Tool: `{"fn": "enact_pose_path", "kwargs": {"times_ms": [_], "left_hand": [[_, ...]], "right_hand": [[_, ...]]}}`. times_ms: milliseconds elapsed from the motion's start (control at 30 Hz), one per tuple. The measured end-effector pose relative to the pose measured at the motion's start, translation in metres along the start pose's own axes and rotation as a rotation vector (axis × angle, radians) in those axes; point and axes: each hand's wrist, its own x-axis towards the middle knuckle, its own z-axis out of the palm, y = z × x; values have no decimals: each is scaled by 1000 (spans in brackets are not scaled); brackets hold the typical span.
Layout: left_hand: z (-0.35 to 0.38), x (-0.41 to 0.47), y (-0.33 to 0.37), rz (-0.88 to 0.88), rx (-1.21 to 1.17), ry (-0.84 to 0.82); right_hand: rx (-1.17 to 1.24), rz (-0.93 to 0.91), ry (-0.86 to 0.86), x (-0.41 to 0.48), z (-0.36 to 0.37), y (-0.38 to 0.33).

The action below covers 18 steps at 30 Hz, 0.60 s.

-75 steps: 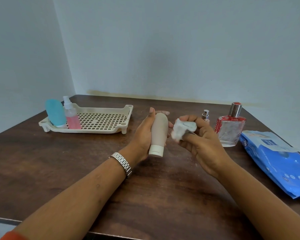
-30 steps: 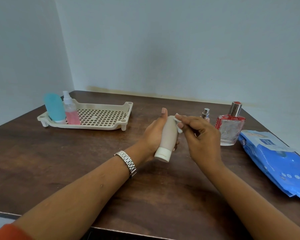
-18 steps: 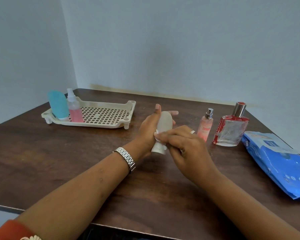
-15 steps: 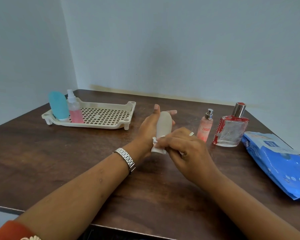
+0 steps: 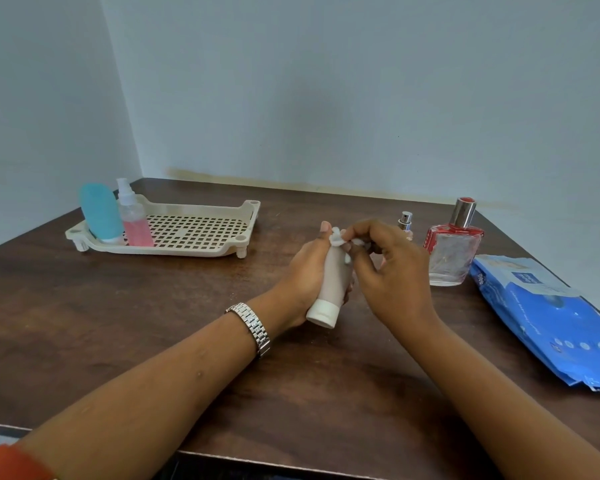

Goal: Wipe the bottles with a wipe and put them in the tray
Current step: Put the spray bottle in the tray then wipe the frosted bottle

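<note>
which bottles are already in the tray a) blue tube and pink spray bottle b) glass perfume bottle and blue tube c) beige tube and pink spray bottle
A: the blue tube and the pink spray bottle stand at the left end of the tray; the left hand grips the beige tube while the right hand pinches the wipe on it, and the glass perfume bottle stands on the table.

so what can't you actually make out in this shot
Head view, the only one:
- Small spray bottle: only its silver top shows; the right hand hides the body.
- Beige tube: upper end covered by the wipe, far side by the left hand.
- Wipes pack: cut off by the right edge; print too small to read.
</note>
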Motion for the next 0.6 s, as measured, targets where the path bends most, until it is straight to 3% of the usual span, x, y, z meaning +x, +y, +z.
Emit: {"fn": "enact_pose_path", "kwargs": {"times_ms": [433,600], "left_hand": [[-16,8,8,14,-291,-88],[-17,11,9,59,-391,-120]], "right_hand": [[-30,-263,-361,-19,-2,-21],[-9,-229,-257,-14,-5,-14]]}}
